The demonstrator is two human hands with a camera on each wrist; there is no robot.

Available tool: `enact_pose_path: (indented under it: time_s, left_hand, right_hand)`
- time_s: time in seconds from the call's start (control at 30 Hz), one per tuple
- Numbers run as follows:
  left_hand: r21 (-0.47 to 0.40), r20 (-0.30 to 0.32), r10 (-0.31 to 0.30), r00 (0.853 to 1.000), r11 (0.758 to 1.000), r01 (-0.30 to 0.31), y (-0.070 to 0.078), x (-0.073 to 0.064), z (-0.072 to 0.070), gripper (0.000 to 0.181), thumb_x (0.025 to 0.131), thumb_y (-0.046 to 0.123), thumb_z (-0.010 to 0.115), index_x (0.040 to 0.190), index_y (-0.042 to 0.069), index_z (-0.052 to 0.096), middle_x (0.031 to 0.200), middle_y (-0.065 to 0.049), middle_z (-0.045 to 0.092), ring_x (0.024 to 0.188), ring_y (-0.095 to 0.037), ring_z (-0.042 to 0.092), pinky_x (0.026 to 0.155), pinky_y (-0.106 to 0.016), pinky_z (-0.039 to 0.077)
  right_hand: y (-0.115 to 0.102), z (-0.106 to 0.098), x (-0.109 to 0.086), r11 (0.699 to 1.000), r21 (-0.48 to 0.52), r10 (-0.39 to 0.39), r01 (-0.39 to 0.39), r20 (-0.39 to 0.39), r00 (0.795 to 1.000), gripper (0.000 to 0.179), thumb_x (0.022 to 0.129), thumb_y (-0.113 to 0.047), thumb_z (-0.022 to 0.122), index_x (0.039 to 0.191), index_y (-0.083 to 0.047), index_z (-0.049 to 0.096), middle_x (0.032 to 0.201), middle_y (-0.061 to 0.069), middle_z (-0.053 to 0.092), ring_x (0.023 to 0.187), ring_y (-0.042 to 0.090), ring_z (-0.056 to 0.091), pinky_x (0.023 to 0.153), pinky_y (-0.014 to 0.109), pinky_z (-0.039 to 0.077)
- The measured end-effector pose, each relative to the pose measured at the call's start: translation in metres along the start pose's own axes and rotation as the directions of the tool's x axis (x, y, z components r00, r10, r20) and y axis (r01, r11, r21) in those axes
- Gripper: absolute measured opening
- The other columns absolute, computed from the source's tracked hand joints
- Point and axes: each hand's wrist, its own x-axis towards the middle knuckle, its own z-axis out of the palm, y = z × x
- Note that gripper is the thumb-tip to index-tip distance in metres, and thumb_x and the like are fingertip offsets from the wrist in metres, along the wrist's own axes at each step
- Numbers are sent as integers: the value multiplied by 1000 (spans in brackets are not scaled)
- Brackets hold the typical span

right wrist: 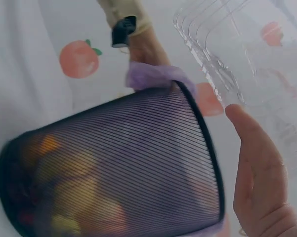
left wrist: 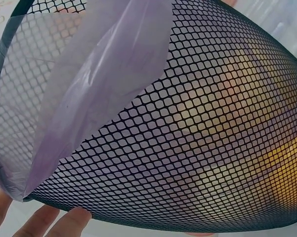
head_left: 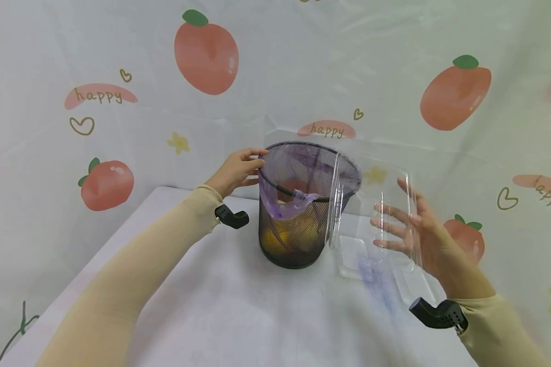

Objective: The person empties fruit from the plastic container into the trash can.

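A black mesh wastebasket (head_left: 294, 239) stands upright on the table, lined with a purple plastic bag (head_left: 286, 206) folded over its rim. My left hand (head_left: 239, 171) holds the rim at its left side; in the left wrist view, fingertips (left wrist: 71, 222) show along the mesh edge. Yellow and orange rounded things (right wrist: 76, 185) show blurred through the mesh. To the right of the basket, my right hand (head_left: 422, 234) holds up a clear plastic container (head_left: 362, 193) by its right side. Its fingers show through the plastic, and the container's left edge overlaps the basket rim in the head view.
The white-covered table (head_left: 239, 311) extends in front of the basket. Behind it hangs a pale cloth (head_left: 266, 66) printed with fruit, hearts and words. Faint clear shapes and a bluish smear appear below the container; I cannot tell what they belong to.
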Motion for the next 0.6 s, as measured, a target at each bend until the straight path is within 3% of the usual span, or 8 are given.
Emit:
enact_pose_path:
  time_s: [0.2, 0.47, 0.6]
  left_hand:
    - [-1, -6, -1, 1000, 1000, 1, 1, 1, 0, 42, 97, 16, 55, 138, 17, 53, 117, -5, 50, 100, -19, 56, 96, -38, 53]
    - [-8, 4, -1, 1000, 1000, 1, 0, 0, 0, 42, 97, 16, 54, 140, 16, 52, 115, -4, 48, 98, -18, 56, 96, -38, 53]
    - [-2, 5, -2, 1000, 1000, 2, 0, 0, -1, 43, 97, 16, 54, 140, 15, 51, 114, -3, 48, 98, -17, 56, 96, -37, 53]
  right_hand:
    - [19, 2, -15, 998, 62, 15, -23, 130, 991, 73, 99, -15, 51, 153, -36, 7, 137, 11, 45, 123, 33, 56, 90, 54, 53]
    - [48, 3, -30, 994, 88, 43, -62, 203, 978, 79, 98, -15, 54, 152, -37, 2, 138, 11, 43, 122, 31, 55, 90, 60, 50]
    - [63, 10, -36, 994, 35, 91, -102, 228, 969, 75, 98, -10, 51, 152, -36, 6, 137, 10, 42, 123, 31, 55, 89, 60, 50]
